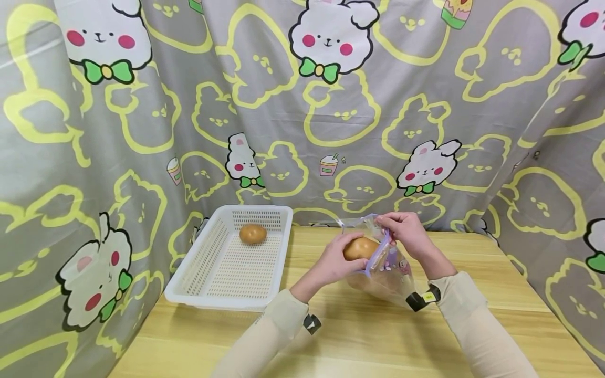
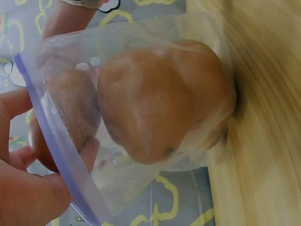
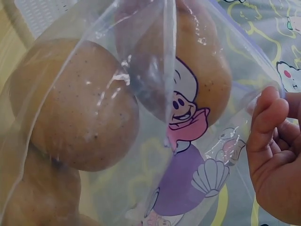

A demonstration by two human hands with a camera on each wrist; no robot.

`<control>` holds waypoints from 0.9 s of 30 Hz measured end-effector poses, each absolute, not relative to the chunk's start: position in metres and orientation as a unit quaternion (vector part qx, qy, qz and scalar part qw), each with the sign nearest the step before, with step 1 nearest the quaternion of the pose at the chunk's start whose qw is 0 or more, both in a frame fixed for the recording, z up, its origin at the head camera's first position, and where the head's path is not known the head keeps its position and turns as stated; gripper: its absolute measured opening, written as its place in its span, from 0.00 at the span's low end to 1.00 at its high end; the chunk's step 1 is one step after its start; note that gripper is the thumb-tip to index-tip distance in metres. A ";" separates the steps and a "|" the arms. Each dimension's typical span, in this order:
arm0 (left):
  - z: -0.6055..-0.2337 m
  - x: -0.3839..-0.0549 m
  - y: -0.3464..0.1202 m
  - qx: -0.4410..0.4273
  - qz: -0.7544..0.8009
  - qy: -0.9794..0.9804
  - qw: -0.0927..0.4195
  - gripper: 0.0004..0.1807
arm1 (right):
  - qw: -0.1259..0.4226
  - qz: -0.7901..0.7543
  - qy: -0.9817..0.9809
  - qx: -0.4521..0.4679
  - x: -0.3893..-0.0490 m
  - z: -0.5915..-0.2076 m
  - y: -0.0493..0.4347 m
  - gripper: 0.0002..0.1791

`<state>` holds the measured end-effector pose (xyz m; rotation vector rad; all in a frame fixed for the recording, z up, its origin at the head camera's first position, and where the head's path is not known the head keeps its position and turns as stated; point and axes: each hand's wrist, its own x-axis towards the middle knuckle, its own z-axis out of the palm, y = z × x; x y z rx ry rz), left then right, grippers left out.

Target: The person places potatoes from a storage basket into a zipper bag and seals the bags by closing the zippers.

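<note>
My left hand (image 1: 334, 261) grips a brown potato (image 1: 361, 249) at the mouth of a clear zip bag (image 1: 399, 278), partly inside it. In the left wrist view, the bag's purple zip strip (image 2: 52, 134) crosses in front of that potato, with the fingers around it. My right hand (image 1: 409, 234) pinches the bag's rim at the far right side of the mouth. Deeper in the bag sit more potatoes (image 2: 146, 106), pressed close together near the table. Cartoon prints, including a purple patch (image 3: 178, 181), cover part of the bag and hide some of what lies behind.
Left of the hands, a white perforated plastic basket (image 1: 218, 301) stands on the wooden table (image 1: 326, 341) with one potato (image 1: 252, 234) in its far part. A grey patterned curtain (image 1: 283, 121) hangs behind the table and along both sides.
</note>
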<state>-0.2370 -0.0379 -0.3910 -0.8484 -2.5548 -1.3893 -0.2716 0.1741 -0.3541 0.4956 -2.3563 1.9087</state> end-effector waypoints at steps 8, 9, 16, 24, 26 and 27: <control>-0.389 -0.237 -0.036 -0.262 -0.485 -0.833 0.042 0.32 | 0.036 0.623 -0.764 0.162 -0.272 -0.354 0.175 0.22; -0.389 -0.238 -0.035 -0.261 -0.491 -0.830 0.040 0.31 | 0.036 0.625 -0.763 0.162 -0.273 -0.354 0.175 0.22; -0.390 -0.242 -0.027 -0.245 -0.521 -0.817 0.039 0.30 | 0.038 0.653 -0.741 0.153 -0.271 -0.353 0.175 0.21; -0.386 -0.242 -0.018 -0.228 -0.530 -0.817 0.020 0.31 | 0.034 0.691 -0.705 0.158 -0.271 -0.351 0.180 0.13; -0.384 -0.241 -0.017 -0.227 -0.541 -0.810 0.011 0.30 | 0.036 0.694 -0.701 0.158 -0.271 -0.350 0.181 0.12; -0.384 -0.241 -0.017 -0.228 -0.544 -0.808 0.009 0.30 | 0.038 0.695 -0.700 0.159 -0.271 -0.350 0.181 0.12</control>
